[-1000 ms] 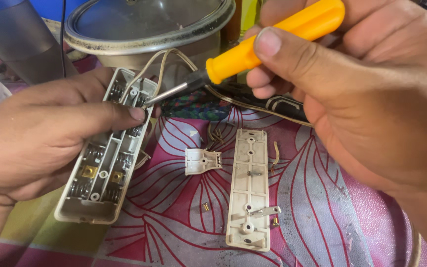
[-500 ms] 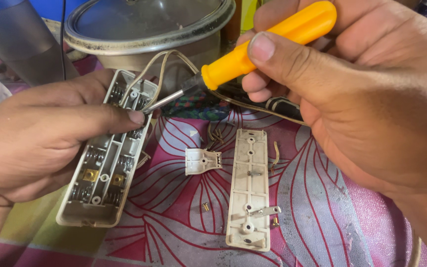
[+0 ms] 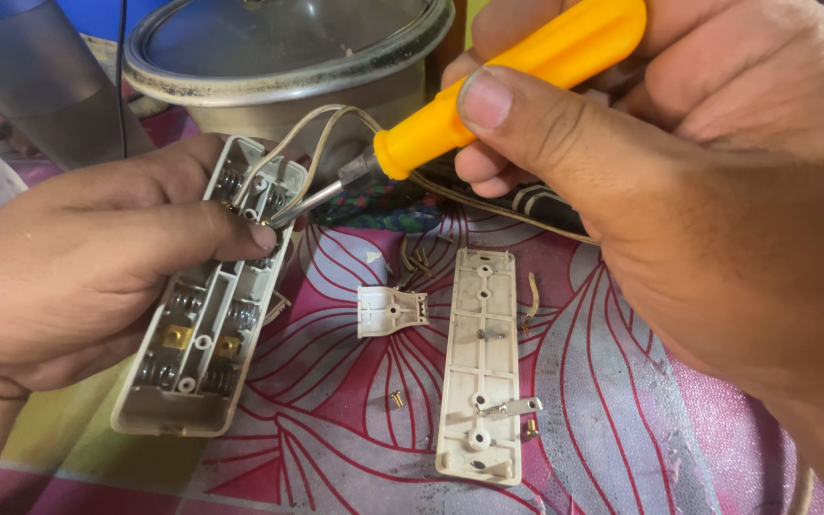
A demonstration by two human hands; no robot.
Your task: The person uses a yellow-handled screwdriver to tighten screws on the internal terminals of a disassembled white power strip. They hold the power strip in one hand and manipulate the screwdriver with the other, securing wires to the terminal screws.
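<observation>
One head-worn camera looks steeply down, close, perhaps slightly tilted.

home | lidded cooker pot (image 3: 288, 57) | floral tablecloth (image 3: 336, 401)

two bare hands, nothing worn on either

the left hand (image 3: 78, 277) and the right hand (image 3: 708, 200) show no gloves, rings, watch or bands. both wrists run bare to the frame edge with no sleeve in sight. fingernails are cut short and plain, the right thumbnail broad and unpainted. knuckle creases and fine skin lines are plainly visible.
</observation>
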